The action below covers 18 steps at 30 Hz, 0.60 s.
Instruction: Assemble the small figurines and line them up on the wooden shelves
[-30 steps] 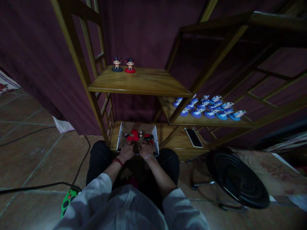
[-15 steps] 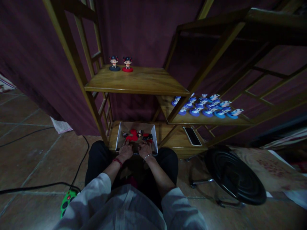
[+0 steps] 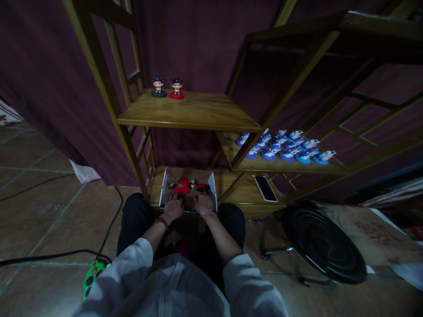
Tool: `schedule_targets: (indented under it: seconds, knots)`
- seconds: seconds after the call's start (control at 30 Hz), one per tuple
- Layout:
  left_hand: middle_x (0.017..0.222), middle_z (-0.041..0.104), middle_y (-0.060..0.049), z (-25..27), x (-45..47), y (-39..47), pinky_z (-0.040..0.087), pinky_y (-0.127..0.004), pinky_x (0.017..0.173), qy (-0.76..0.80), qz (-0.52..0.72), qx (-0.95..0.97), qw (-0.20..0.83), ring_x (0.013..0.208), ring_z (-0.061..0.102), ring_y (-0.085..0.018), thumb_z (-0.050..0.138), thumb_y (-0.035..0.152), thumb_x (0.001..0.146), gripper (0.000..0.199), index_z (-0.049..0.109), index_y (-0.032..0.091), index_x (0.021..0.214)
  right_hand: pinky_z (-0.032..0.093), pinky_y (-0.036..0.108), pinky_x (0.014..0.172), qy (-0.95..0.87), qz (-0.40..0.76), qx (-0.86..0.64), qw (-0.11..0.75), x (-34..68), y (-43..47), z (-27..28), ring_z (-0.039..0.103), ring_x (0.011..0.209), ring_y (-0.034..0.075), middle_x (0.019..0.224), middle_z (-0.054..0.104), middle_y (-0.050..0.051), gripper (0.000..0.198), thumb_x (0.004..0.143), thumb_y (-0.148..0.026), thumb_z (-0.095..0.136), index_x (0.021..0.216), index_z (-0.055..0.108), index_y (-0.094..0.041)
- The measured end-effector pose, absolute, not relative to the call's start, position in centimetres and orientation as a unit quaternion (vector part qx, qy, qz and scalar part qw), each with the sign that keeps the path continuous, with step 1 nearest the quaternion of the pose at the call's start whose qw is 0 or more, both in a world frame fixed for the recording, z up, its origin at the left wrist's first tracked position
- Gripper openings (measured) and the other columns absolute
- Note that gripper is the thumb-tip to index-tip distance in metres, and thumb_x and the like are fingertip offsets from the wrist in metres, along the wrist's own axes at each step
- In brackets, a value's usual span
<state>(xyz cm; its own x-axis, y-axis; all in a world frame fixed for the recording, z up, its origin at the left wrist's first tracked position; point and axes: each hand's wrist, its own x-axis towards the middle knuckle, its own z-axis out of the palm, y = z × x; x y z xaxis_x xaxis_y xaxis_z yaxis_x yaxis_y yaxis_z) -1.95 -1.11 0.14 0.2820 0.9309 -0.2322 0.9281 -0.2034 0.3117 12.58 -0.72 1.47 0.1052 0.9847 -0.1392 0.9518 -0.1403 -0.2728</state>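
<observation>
A shallow white cardboard box (image 3: pixel 214 190) with a brown inside sits on the low shelf between my knees. In it lie several small figurines: a flat red piece (image 3: pixel 184 185), a black-haired figure (image 3: pixel 193 184), a black-and-red figure (image 3: pixel 203 188) and a small dark figure (image 3: pixel 172 185) by the left wall. My left hand (image 3: pixel 173 207), wearing a red bead bracelet, rests over the near rim with fingers stretched toward the red piece. My right hand (image 3: pixel 202 203), with a silver bracelet, reaches in just below the black-and-red figure, fingers apart. Both hands' fingertips are hard to make out.
Two black-haired figurines, on a dark base (image 3: pixel 159 93) and a red base (image 3: pixel 176 94), stand on the upper shelf (image 3: pixel 205 108). Several blue-purple figurines (image 3: pixel 291 152) fill the right shelf. A phone (image 3: pixel 265 188) lies lower right. A black stool (image 3: pixel 324 242) and cables (image 3: pixel 49 253) are nearby.
My right hand has shifted slightly right and farther into the box, toward the black-and-red figure. My left hand has hardly moved.
</observation>
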Motion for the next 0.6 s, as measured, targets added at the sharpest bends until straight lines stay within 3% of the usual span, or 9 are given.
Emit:
schedule_targets:
  seconds: [0.33, 0.6]
  knots:
    - [0.134, 0.04, -0.009, 0.2, -2.06, -1.17, 0.036, -0.034, 0.096, 0.6, 0.008, 0.777, 0.189, 0.122, 0.039, -0.022, 0.038, 0.026, 0.083, 0.03, 0.058, 0.018, 0.103, 0.043, 0.03, 0.079, -0.616, 0.152, -0.772, 0.035, 12.7, -0.26, 0.82, 0.06, 0.091, 0.019, 0.113, 0.053, 0.013, 0.026, 0.079, -0.026, 0.051, 0.103, 0.06, -0.022]
    - [0.131, 0.043, -0.008, -0.11, -2.21, -1.14, 0.036, -0.032, 0.097, 0.59, 0.023, 0.787, 0.178, 0.12, 0.041, -0.022, 0.039, 0.025, 0.082, 0.028, 0.06, 0.017, 0.098, 0.04, 0.029, 0.08, -0.643, 0.164, -0.748, 0.016, 12.41, -0.21, 0.54, 0.057, 0.093, 0.018, 0.102, 0.059, 0.012, 0.026, 0.079, -0.021, 0.052, 0.104, 0.055, -0.017]
